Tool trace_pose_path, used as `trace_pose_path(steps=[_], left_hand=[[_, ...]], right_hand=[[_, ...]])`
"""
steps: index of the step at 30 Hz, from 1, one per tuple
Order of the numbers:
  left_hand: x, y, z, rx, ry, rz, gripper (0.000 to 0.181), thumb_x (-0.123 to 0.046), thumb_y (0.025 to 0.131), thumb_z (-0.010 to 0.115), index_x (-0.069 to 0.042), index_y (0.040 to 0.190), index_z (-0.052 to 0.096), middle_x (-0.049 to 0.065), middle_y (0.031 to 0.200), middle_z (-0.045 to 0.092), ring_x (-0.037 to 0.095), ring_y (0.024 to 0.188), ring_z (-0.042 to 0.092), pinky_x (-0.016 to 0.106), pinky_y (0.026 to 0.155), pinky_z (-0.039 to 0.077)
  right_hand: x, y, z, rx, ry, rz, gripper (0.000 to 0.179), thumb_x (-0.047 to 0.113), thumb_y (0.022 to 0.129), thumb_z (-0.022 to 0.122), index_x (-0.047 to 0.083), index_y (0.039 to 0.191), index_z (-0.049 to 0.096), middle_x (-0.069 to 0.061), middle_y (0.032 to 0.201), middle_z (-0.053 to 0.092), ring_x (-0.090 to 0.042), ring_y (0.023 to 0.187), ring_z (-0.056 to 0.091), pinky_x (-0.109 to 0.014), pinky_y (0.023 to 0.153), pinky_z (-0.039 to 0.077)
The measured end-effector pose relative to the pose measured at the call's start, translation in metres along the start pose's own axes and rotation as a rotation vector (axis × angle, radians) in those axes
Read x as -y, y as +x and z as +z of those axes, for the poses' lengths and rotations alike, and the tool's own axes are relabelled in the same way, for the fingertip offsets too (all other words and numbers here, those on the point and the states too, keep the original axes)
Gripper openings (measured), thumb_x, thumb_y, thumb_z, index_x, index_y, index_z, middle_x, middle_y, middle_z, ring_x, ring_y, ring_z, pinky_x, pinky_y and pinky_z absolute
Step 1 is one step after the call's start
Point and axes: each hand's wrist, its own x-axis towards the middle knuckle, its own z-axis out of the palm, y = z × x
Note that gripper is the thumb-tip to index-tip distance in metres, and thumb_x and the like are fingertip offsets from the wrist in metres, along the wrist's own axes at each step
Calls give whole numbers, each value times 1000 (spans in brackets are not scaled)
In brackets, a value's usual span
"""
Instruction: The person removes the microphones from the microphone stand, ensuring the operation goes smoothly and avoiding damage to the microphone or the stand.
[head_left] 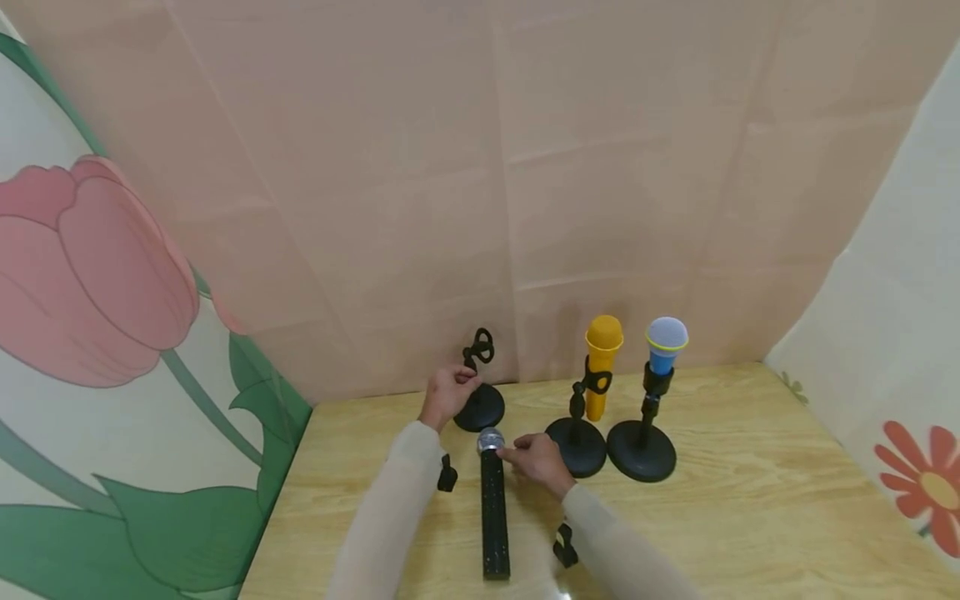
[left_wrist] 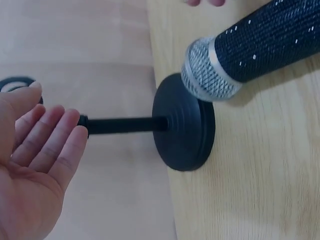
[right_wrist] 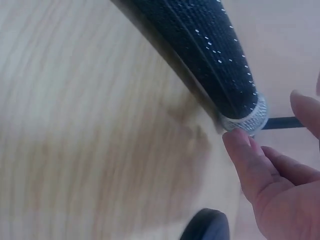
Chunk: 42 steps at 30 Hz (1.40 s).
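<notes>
A black microphone (head_left: pixel 493 517) with a sparkly handle and a silver mesh head lies on the table, head toward the back. My right hand (head_left: pixel 538 461) is beside that head, its fingertips right at the silver collar (right_wrist: pixel 245 121), not curled round it. Behind the microphone stands a small black stand (left_wrist: pixel 184 122) with a round base, a thin pole and a ring clip (head_left: pixel 482 345) on top. My left hand (head_left: pixel 450 392) is at the upper pole, just below the clip. In the left wrist view its fingers (left_wrist: pixel 52 135) extend loosely and grip nothing; they overlap the pole's top end.
To the right, an orange microphone (head_left: pixel 603 337) is in the clip of a second black stand (head_left: pixel 576 448). Beside it, a blue microphone (head_left: pixel 666 342) sits upright in a third stand (head_left: pixel 642 452). A pinkish cloth backdrop (head_left: pixel 420 208) hangs behind the wooden table (head_left: pixel 750 500).
</notes>
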Motion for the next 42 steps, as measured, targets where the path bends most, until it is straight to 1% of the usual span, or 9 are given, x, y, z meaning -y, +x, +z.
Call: trace_pose_path(steps=[2, 3, 7, 12, 18, 26, 32, 36, 42], left_hand=[[-3, -2, 2, 30, -4, 24, 19, -18, 92, 74, -1, 101, 75, 10, 95, 74, 25, 89, 69, 37, 79, 56], [-5, -3, 4, 43, -6, 35, 20, -18, 92, 74, -1, 102, 75, 10, 96, 74, 25, 90, 69, 37, 79, 56], [-13, -4, 9, 94, -22, 80, 20, -18, 93, 73, -2, 104, 75, 10, 98, 74, 24, 92, 70, 36, 80, 57], [-24, -6, 16, 143, -42, 132, 20, -19, 94, 72, -3, 106, 76, 8, 99, 75, 22, 91, 70, 34, 81, 57], [-37, -10, 24, 197, -60, 147, 22, -23, 95, 71, -6, 108, 76, 4, 102, 75, 16, 91, 69, 31, 80, 56], [-56, -18, 32, 229, -96, 162, 20, -20, 94, 73, -5, 107, 75, 4, 101, 75, 15, 90, 70, 27, 75, 56], [-67, -20, 42, 263, -132, 204, 22, -19, 93, 74, -3, 108, 75, 6, 101, 75, 15, 90, 70, 24, 74, 56], [-74, -21, 49, 297, -154, 212, 23, -19, 93, 74, -3, 110, 74, 6, 104, 74, 14, 91, 70, 23, 76, 56], [-83, -21, 58, 311, -195, 204, 26, -17, 91, 75, -1, 112, 73, 11, 108, 73, 15, 93, 69, 23, 79, 56]], right_hand=[[-5, 7, 8, -48, -44, 31, 50, 29, 93, 73, -14, 117, 64, -19, 93, 72, -25, 78, 70, -39, 70, 58], [-9, 8, 5, -47, -43, 16, 51, 30, 93, 72, -14, 118, 64, -19, 93, 71, -25, 77, 69, -38, 68, 58], [-17, 5, -14, -14, -14, -47, 55, 35, 92, 73, -13, 118, 65, -18, 96, 73, -22, 79, 69, -36, 67, 58], [-12, -2, -35, -72, -61, -82, 44, 29, 89, 77, -8, 113, 71, -15, 102, 74, -24, 87, 71, -40, 72, 59], [-5, -8, -59, -118, -118, -123, 40, 30, 90, 76, -5, 110, 73, -16, 105, 73, -29, 93, 71, -44, 79, 58], [-4, -23, -82, -96, -90, -114, 35, 28, 92, 74, 0, 113, 74, -17, 113, 71, -30, 98, 70, -44, 81, 58], [-3, -31, -110, -111, -119, -129, 44, 33, 94, 71, -3, 119, 70, -18, 116, 70, -33, 104, 67, -47, 85, 56], [-1, -35, -131, -167, -121, -175, 45, 35, 93, 72, -3, 118, 71, -18, 115, 71, -34, 105, 67, -49, 87, 55], [-2, -38, -156, -239, -66, -251, 41, 26, 92, 74, -6, 117, 69, -20, 110, 72, -32, 97, 70, -45, 83, 57]])
